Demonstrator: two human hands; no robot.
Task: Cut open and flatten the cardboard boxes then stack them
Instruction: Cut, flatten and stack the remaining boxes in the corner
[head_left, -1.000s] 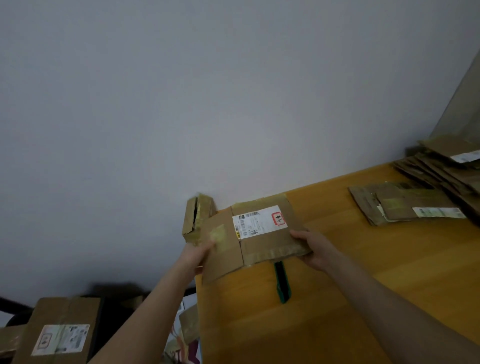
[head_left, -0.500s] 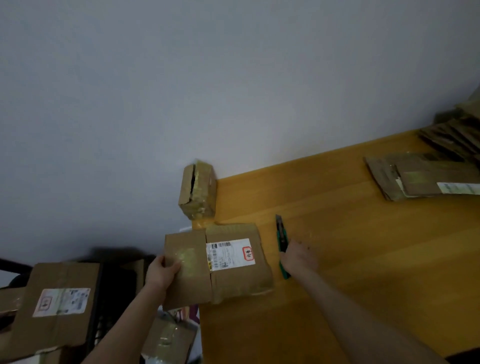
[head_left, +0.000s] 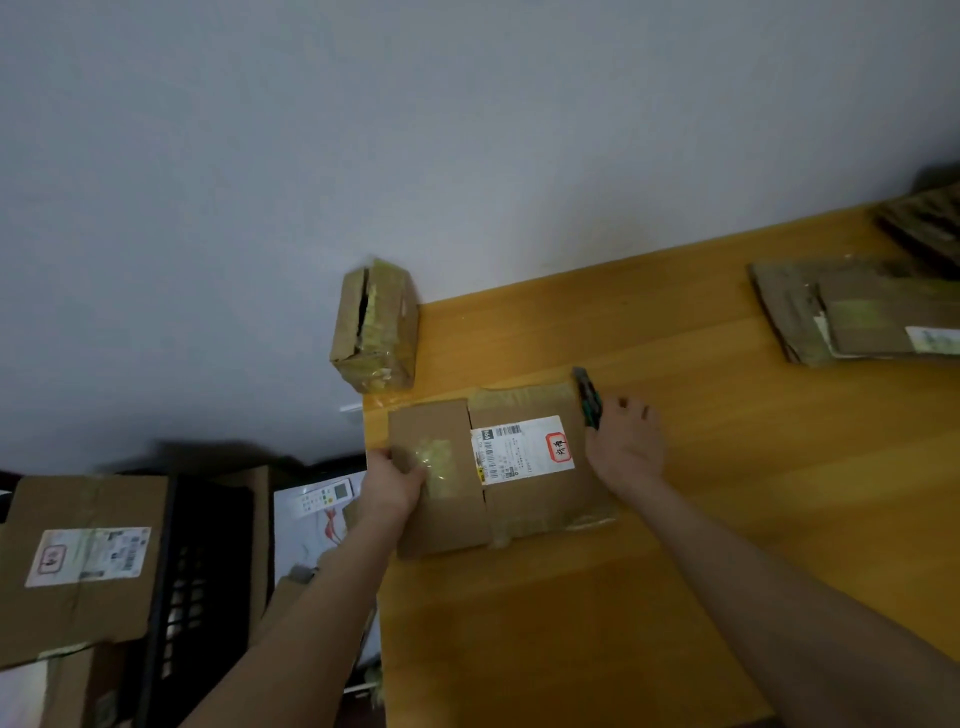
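A flat brown cardboard box (head_left: 524, 514) with a white shipping label lies on the wooden table (head_left: 675, 571) near its left edge. My left hand (head_left: 392, 486) grips the box's left edge, thumb on top. My right hand (head_left: 626, 449) is at the box's right side and holds a green utility knife (head_left: 589, 397), whose tip points away from me beside the box's far right corner. A small taped box (head_left: 376, 327) stands on end at the table's far left corner against the wall.
Flattened cardboard pieces (head_left: 862, 317) lie at the right of the table, with a darker pile (head_left: 927, 223) behind them. Left of the table, lower down, are a large labelled box (head_left: 83, 561), a black crate (head_left: 197, 571) and a remote control (head_left: 322, 496).
The box came down from the air onto the table. My right hand let go of it, took up the knife from the table and brought it to the box's right edge.
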